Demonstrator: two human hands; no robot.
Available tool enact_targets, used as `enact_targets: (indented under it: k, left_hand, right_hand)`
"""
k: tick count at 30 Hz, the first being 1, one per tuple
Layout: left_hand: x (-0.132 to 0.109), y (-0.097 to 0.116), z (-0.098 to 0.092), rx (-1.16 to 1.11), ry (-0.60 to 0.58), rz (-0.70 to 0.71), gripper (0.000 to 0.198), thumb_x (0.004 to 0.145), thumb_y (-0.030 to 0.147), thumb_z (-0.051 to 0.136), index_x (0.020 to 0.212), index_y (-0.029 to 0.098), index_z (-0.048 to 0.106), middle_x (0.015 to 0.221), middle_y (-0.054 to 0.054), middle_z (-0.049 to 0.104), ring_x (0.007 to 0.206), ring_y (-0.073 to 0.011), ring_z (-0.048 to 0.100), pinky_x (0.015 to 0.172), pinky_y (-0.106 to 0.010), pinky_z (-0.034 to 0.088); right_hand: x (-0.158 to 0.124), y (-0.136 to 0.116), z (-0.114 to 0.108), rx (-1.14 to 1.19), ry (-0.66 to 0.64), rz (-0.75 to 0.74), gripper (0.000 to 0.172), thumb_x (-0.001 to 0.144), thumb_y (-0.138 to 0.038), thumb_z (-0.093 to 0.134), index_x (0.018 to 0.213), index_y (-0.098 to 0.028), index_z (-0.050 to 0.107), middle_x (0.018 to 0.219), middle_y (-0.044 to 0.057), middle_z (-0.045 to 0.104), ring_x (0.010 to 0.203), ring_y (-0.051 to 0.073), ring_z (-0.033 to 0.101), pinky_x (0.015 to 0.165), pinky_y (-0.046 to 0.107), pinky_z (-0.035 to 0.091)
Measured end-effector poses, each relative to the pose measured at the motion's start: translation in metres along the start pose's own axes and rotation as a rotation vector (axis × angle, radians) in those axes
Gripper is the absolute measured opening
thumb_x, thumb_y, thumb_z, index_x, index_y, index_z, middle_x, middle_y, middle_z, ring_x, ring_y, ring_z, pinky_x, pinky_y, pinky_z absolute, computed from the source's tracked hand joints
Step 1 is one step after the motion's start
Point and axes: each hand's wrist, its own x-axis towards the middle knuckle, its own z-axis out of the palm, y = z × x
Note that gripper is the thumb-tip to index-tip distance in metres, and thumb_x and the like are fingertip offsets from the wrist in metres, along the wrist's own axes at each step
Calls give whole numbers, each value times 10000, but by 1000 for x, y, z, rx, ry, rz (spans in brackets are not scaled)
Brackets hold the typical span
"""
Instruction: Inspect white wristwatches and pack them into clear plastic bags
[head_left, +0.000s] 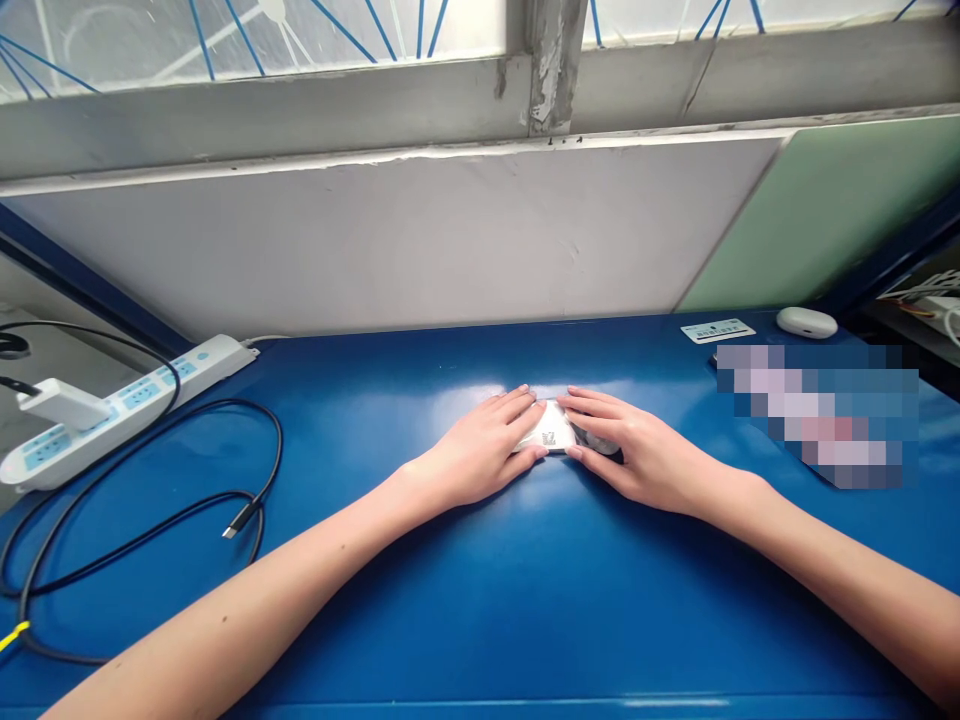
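Observation:
A small flat packet [553, 432] lies on the blue table in the middle of the head view. Its white face carries a small dark printed code, and a dark part with a clear, shiny wrapping shows at its right side. What is inside I cannot make out. My left hand [491, 440] is closed on the packet's left end, thumb at the near edge and fingers over the far edge. From the right, my right hand [630, 440] holds the other end in the same way. The fingers hide both ends of the packet.
At the left lies a white power strip [142, 400] with a white charger [64, 412] plugged in. A looped black cable [279, 440] ends in a metal plug. A white card [718, 331], a white rounded case [806, 322] and a pixelated object [817, 420] are at the right.

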Motion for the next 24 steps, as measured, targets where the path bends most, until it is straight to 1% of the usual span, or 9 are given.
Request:
enact_targets:
  k: [2, 4, 7, 10, 13, 16, 19, 22, 24]
  left_hand:
    - [0, 1, 0, 4, 3, -2, 512, 1027, 384, 447, 1446, 91, 437, 1489, -209, 480, 1432, -315, 402, 1146, -472, 381]
    - [0, 1, 1, 7, 8, -2, 505, 1027, 379, 445, 1448, 102, 437, 1492, -202, 479, 1425, -314, 413, 1144, -475, 382]
    - [0, 1, 2, 2, 14, 0, 511, 1027, 377, 445, 1450, 91, 434, 1488, -207, 481, 1421, -311, 419, 1150, -470, 375]
    - [-1, 1, 3, -17, 24, -17, 533, 1011, 400, 482, 1447, 97, 441, 1482, -204, 487, 1421, -315, 415, 1152, -466, 373]
    - [-1, 0, 3, -57, 26, -34, 566, 979, 425, 544, 1438, 107, 453, 1468, -200, 500, 1412, -322, 422, 1143, -470, 387]
    - [-2, -1, 2, -90, 25, -36, 554, 977, 429, 544, 1440, 137, 454, 1460, -188, 509, 1408, -321, 426, 1133, -487, 397]
    - [-2, -3, 1, -103, 29, -33, 546, 982, 432, 532, 1449, 164, 446, 1471, -172, 503, 1417, -318, 417, 1141, -493, 386]
    - [-2, -3, 0, -110, 25, -23, 551, 982, 434, 527, 1450, 154, 444, 1481, -167, 497, 1420, -311, 413, 1163, -485, 360]
    - [-1, -1, 0, -111, 25, -26, 558, 975, 437, 535, 1444, 148, 446, 1476, -160, 505, 1425, -310, 402, 1172, -482, 347]
  right_hand:
    - [2, -1, -2, -64, 3, -60, 380, 991, -290, 500, 1276, -77, 634, 1391, 177, 608, 1399, 326, 452, 1122, 460, 465]
    - [4, -4, -3, -146, 7, -120, 388, 988, -265, 489, 1246, -20, 644, 1385, 217, 601, 1396, 359, 447, 1132, 485, 449]
    - [6, -9, -2, -186, 4, -154, 394, 979, -262, 498, 1220, 10, 651, 1374, 240, 600, 1394, 371, 444, 1131, 488, 449]
    - [4, -6, 2, -102, 32, -99, 362, 970, -280, 526, 1213, -52, 668, 1368, 200, 619, 1391, 343, 459, 1127, 471, 456]
    - [3, 2, 6, 28, 102, 10, 317, 978, -266, 516, 1209, -121, 679, 1289, 156, 683, 1288, 305, 576, 1062, 462, 516]
    - [3, 11, 9, 123, 152, 53, 292, 978, -261, 517, 1200, -177, 686, 1212, 129, 725, 1172, 280, 658, 997, 462, 558]
    - [2, 18, 8, 123, 125, 52, 343, 961, -303, 553, 1271, -191, 647, 1286, 144, 685, 1226, 297, 623, 1021, 488, 533]
    - [2, 20, 6, 97, 37, 46, 462, 964, -346, 550, 1394, -177, 546, 1409, 163, 597, 1331, 313, 532, 1069, 512, 486]
    - [2, 21, 4, 93, -3, 42, 503, 966, -371, 546, 1427, -171, 508, 1436, 168, 571, 1353, 316, 506, 1079, 516, 473]
